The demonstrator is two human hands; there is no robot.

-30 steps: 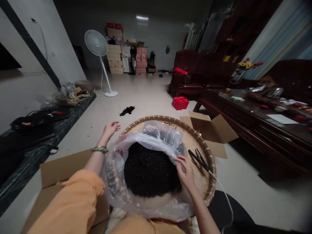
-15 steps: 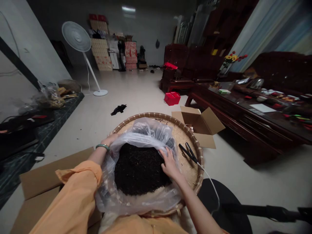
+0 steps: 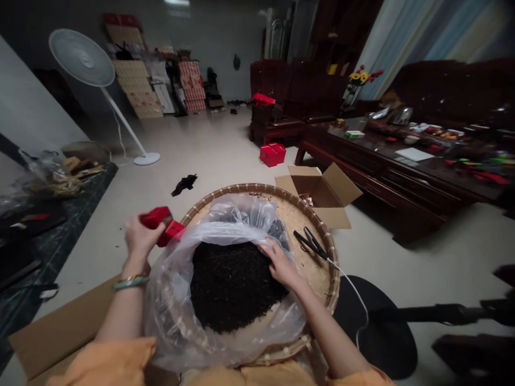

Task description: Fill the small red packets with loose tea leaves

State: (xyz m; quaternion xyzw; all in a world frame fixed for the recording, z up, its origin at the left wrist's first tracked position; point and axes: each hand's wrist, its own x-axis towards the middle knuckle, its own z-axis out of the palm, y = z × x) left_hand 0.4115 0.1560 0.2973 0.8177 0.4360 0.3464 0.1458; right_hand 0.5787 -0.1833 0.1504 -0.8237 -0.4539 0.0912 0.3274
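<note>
On my feed, the left hand (image 3: 140, 236) had come up from the tray's rim with a red packet (image 3: 163, 226), its fingers half closed around it; half a second before, no packet showed there. The packet hung just beside the left edge of the plastic bag (image 3: 173, 308); I couldn't tell whether they touched. That left only the right hand (image 3: 281, 265) at the bag's mouth, as before, fingers loosely spread along the far right edge. Whether they pinched the plastic I couldn't make out. The bag sat wide open on the tray (image 3: 332, 252), dark leaves (image 3: 233, 284) heaped inside, with black tongs (image 3: 316, 246) lying to the right.
</note>
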